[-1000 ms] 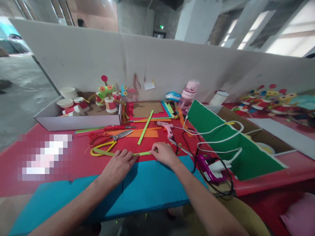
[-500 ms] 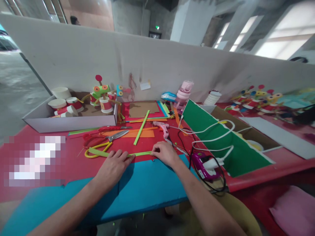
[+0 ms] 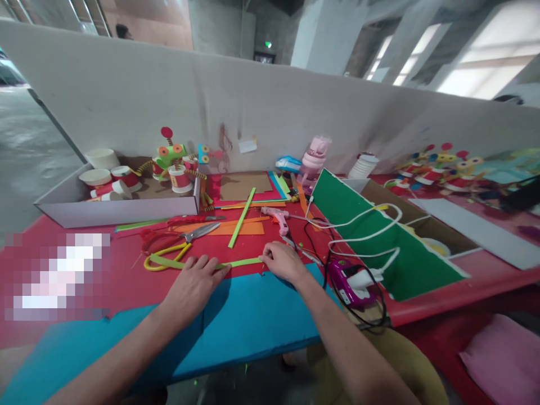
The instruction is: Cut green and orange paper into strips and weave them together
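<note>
Pinching right end of lime strip (image 3: 244,262) in right hand (image 3: 283,260), just beyond blue mat (image 3: 253,326) | resting left hand (image 3: 196,282) over strip's middle, cannot tell if gripping | farther beyond mat: second lime strip (image 3: 242,218), pink glue gun (image 3: 278,217)

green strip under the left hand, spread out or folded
Mostly spread out: the green strip runs lengthwise under the left hand to the right hand, which hides one end.

The head camera faces forward and down over the table (image 3: 126,284).
</note>
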The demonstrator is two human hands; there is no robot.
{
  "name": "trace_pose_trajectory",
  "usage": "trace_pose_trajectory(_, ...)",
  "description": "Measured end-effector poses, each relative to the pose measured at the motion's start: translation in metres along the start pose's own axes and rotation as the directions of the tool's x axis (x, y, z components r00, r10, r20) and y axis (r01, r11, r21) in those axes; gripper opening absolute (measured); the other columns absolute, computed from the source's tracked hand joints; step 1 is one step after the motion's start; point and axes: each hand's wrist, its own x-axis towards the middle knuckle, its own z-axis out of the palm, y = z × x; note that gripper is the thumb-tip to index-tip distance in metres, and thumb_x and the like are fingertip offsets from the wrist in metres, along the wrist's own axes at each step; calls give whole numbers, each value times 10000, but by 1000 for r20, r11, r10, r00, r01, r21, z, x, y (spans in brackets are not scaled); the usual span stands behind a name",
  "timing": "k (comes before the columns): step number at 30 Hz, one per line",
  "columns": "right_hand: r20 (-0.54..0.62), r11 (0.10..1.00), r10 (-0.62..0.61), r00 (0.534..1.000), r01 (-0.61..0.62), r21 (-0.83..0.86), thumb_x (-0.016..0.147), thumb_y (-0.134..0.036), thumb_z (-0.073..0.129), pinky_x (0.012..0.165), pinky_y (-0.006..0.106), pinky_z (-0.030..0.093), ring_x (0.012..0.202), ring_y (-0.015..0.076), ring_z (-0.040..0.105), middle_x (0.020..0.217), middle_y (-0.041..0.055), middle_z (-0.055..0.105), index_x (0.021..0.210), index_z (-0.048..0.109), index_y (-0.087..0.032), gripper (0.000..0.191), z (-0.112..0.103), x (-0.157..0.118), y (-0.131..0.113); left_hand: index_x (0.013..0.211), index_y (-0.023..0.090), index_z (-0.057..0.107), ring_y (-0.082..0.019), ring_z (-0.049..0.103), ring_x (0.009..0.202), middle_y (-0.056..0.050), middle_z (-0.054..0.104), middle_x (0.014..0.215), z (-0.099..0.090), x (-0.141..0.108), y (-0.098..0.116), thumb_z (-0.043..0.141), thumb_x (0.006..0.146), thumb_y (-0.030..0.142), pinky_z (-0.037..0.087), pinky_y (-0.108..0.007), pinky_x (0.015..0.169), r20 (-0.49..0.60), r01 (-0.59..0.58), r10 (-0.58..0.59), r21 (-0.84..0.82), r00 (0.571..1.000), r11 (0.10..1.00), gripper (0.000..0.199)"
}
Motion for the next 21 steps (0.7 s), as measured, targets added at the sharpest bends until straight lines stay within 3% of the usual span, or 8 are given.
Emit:
trace_pose_trajectory(8, -18, 992, 61, 998, -63, -107, 834, -363, 614, 729, 304, 376, 819, 190, 597, 838, 35, 649, 747, 597, -200, 186, -5, -1, 4, 1320, 236, 523, -262, 469, 995, -108, 573, 1145, 6, -1, -2, 331, 877, 72, 345, -410, 804, 12, 2, -1, -74, 1000, 997, 510)
trace_pose_trajectory(12, -244, 990, 56, 968, -85, -112, 856, -293, 579, 835, 391, 400, 951, 251, 581, 1005, 104, 642, 948, 591, -177, 147, -8, -17, -8, 1303, 246, 537, -254, 476, 978, -111, 579, 1125, 6, 0, -4, 348, 856, 59, 346, -413, 806, -7, 0, -1, -97, 1000, 995, 520)
trace_pose_trajectory(13, -310, 994, 7, 951, -42, -105, 890, -254, 516, 888, 421, 389, 1003, 261, 568, 1053, 125, 635, 1004, 590, -168, 161, -4, -24, -16, 1284, 246, 551, -253, 479, 969, -109, 583, 1110, 5, 0, -4, 352, 857, 62, 346, -414, 804, -11, -2, 1, -96, 1000, 995, 506)
trace_pose_trajectory(15, -327, 975, -221, 919, 208, -74, 947, -243, 385, 1051, 467, 292, 1134, 253, 527, 1187, 136, 611, 1161, 566, -174, 289, 10, -41, -34, 1213, 234, 599, -254, 484, 958, -105, 588, 1081, 5, -1, -3, 376, 865, 89, 345, -417, 807, -15, -5, 4, -97, 1000, 995, 439)
trace_pose_trajectory(17, -232, 911, -407, 884, 410, -37, 945, -374, 396, 1138, 490, 186, 1315, 269, 393, 1390, 139, 491, 1363, 427, -156, 472, 29, -55, -50, 1164, 228, 625, -256, 487, 959, -103, 589, 1067, 5, -1, -3, 426, 872, 149, 344, -421, 822, -25, -4, 2, -106, 1000, 994, 362)
trace_pose_trajectory(21, -101, 907, -418, 903, 421, 13, 916, -543, 379, 1168, 478, 167, 1422, 285, 226, 1513, 153, 315, 1455, 296, -99, 703, 50, -65, -58, 1218, 251, 592, -262, 490, 979, -103, 586, 1087, 8, -3, -3, 476, 873, 211, 332, -427, 857, -66, -1, -6, -103, 998, 995, 366)
